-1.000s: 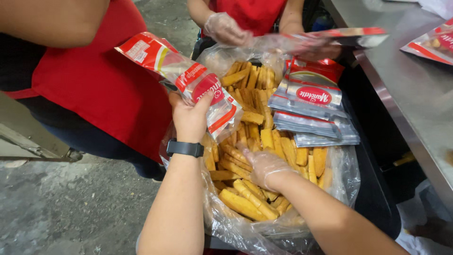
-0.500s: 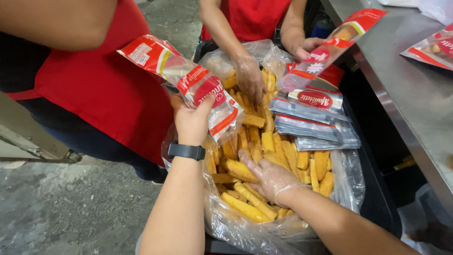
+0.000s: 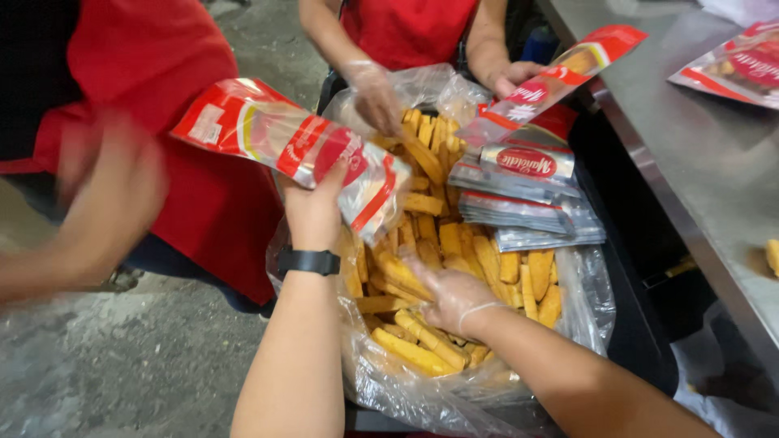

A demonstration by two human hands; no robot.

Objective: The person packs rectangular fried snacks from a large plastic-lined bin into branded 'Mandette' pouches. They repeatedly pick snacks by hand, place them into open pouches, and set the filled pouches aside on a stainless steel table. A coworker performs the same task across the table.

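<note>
A clear bag [image 3: 584, 292] of yellow sticks [image 3: 454, 243] sits beside the counter [image 3: 690, 162]. The left hand [image 3: 312, 207] grips a red pouch [image 3: 284, 146] above it, long axis slanting down to the right. The gloved right hand [image 3: 454, 300], nearer the sticks, closes on some below.

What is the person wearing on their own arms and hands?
The left hand is bare, with a black band watch strapped round the wrist. The right hand wears a thin, clear plastic glove that ends at the wrist. Both forearms are bare, with no sleeves in view.
</note>
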